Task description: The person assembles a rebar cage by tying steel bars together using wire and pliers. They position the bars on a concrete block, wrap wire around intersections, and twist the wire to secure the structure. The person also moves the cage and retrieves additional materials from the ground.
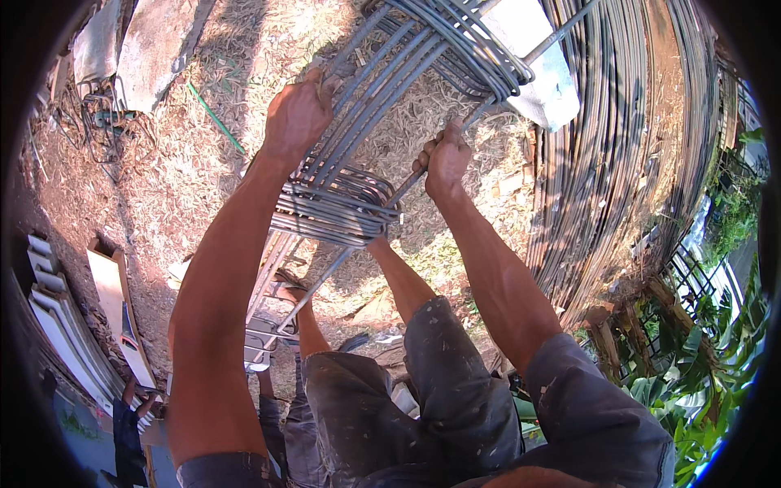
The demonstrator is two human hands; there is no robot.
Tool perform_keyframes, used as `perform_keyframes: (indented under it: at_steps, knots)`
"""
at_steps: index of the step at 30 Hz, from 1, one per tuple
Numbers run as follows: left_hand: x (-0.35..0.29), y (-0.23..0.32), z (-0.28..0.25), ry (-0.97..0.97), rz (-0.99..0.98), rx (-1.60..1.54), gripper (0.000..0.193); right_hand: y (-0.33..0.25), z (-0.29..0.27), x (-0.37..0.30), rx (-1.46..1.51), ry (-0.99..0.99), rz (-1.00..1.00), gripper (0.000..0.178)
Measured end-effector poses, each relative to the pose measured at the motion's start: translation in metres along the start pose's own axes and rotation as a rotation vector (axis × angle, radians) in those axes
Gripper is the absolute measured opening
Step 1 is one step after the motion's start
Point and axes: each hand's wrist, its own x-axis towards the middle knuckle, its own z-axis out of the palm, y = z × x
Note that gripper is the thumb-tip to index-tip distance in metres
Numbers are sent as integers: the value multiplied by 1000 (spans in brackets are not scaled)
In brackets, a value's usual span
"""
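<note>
Below me stretches a cage of grey steel reinforcing bars. My left hand [297, 118] is closed around one of its bars [354, 41] on the left side. On the right side my right hand [447, 159] grips another long bar [403, 191], its fingers wrapped around it. Between the hands, several parallel bars [358, 122] run on a slant. One bundle of bent steel stirrups [333, 207] sits close to my legs, and a second bundle [468, 41] lies farther off, at the top of the view.
Long piles of steel bars [626, 146] cover the ground at right, beside leafy plants [708, 366]. A pale sheet [529, 65] lies near the far stirrups. Boards [118, 301] and stacked pale lengths [61, 325] stand left, with another person's arm [142, 398] close by.
</note>
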Motion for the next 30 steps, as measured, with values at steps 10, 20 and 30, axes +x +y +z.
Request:
perform_keyframes:
  at_steps: [10, 20, 30]
  knots:
    - [-139, 81, 5, 697, -192, -465, 29, 5, -30, 53, -201, -129, 98, 46]
    - [-447, -102, 142, 637, -1391, -329, 32, -24, -36, 57, -769, 35, 10, 54]
    - [-359, -36, 111, 744, -776, -1072, 25, 75, 15, -96, -1338, -465, -1350, 50]
